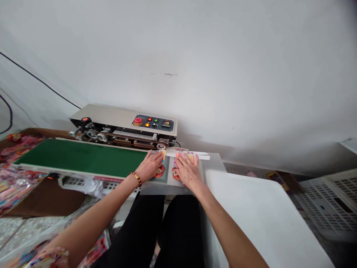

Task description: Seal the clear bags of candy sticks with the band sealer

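Observation:
My left hand [150, 166], with a beaded bracelet [137, 179] at the wrist, lies flat on a small clear packet [159, 172] with colourful contents. To its right, my right hand [189, 172] rests with fingers spread over another colourful packet [176, 173]. Both packets lie on a translucent sheet-like plate [214, 160] at the right end of a green conveyor belt [83, 158]. The packets' upper edges are close to the intake of a continuous band sealer [119, 121]. My fingers hide parts of both packets.
The sealer's control panel [153, 123] has a red stop button and lit switches. Cardboard boxes of colourful packets [19, 186] stand at left. At right are a white table-like surface [259, 208] and white plastic crates [329, 204]. A wall [195, 56] rises behind.

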A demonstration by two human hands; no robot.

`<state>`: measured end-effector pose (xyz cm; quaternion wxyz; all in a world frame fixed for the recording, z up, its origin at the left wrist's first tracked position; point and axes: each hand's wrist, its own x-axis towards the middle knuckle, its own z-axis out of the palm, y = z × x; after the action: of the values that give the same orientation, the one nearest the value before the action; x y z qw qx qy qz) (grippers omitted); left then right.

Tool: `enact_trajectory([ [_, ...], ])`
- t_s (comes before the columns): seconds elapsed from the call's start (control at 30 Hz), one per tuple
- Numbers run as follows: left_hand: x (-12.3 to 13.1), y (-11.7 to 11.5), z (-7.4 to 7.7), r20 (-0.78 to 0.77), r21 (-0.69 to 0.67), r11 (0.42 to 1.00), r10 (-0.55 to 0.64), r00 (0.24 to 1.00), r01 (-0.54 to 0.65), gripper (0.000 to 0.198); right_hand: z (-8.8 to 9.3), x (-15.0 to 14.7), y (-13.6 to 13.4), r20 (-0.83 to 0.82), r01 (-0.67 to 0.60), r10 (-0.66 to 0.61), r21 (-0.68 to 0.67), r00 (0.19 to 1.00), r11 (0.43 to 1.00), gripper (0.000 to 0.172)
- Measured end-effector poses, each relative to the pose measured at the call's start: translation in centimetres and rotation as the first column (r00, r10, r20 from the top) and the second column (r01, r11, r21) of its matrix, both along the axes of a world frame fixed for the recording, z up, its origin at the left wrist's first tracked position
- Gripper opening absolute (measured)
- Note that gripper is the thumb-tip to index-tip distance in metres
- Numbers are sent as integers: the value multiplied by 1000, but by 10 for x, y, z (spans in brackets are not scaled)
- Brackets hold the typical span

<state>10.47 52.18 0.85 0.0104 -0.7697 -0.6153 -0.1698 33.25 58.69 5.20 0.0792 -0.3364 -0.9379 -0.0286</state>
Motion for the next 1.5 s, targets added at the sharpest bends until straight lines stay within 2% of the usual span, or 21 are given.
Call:
enact_trajectory([
  [0.1,-29,-12,2,1,-15,997,77,997,-77,40,4,-7,-3,11,-31,31,-6,999,999,38],
  [0.17,-34,-16,5,-2,25,986,165,986,-165,39,6,-13,-6,-1,-47,47,-6,999,999,38],
  [0.23,-20,-14,9,6,72,984,163,987,-163,39,6,-19,-8,-24,-46,46,-6,999,999,38],
  [0.37,40,5,11,43,53,998,-31,999,28,44,1,-12,-5,-39,3,-3,-8,999,1000,38],
  [0.43,61,13,8,53,28,999,-21,998,20,44,-1,3,0,-39,66,-66,6,997,998,38],
  [0.5,66,16,4,47,20,1000,17,999,-18,43,-2,21,4,-40,142,-141,31,989,989,37],
  [0.57,56,13,0,40,26,998,55,998,-56,43,-3,33,6,-41,189,-187,50,982,981,38],
  [0.67,23,3,-4,38,16,994,108,993,-109,43,-5,29,4,-33,156,-155,42,987,987,39],
  [0.8,-26,-15,0,20,-52,987,155,988,-153,44,-9,-9,-3,-54,76,-75,10,996,997,35],
  [0.9,-39,-23,8,-4,-25,961,274,962,-274,42,-11,-35,-6,-98,49,-50,-6,994,999,36],
  [0.97,-24,-21,12,4,18,962,274,962,-274,40,-12,-39,-7,-126,53,-54,-15,991,998,38],
  [1.03,7,-14,13,28,36,986,165,986,-166,39,-10,-31,-5,-131,69,-71,-21,989,997,40],
  [1.13,54,1,9,58,39,998,45,997,-47,45,-8,0,0,-99,163,-164,-11,982,987,41],
  [1.23,68,7,4,61,17,999,51,997,-52,58,-8,31,4,-57,240,-240,6,969,971,42],
  [1.3,55,4,1,55,1,997,71,996,-71,61,-10,40,4,-32,222,-221,9,975,975,43],
  [1.37,30,-3,-1,47,-12,996,90,995,-89,62,-12,35,2,-20,188,-188,1,982,982,43],
  [1.5,-24,-21,4,21,-81,987,142,990,-139,58,-10,-4,-7,-68,155,-158,-42,985,987,42],
])
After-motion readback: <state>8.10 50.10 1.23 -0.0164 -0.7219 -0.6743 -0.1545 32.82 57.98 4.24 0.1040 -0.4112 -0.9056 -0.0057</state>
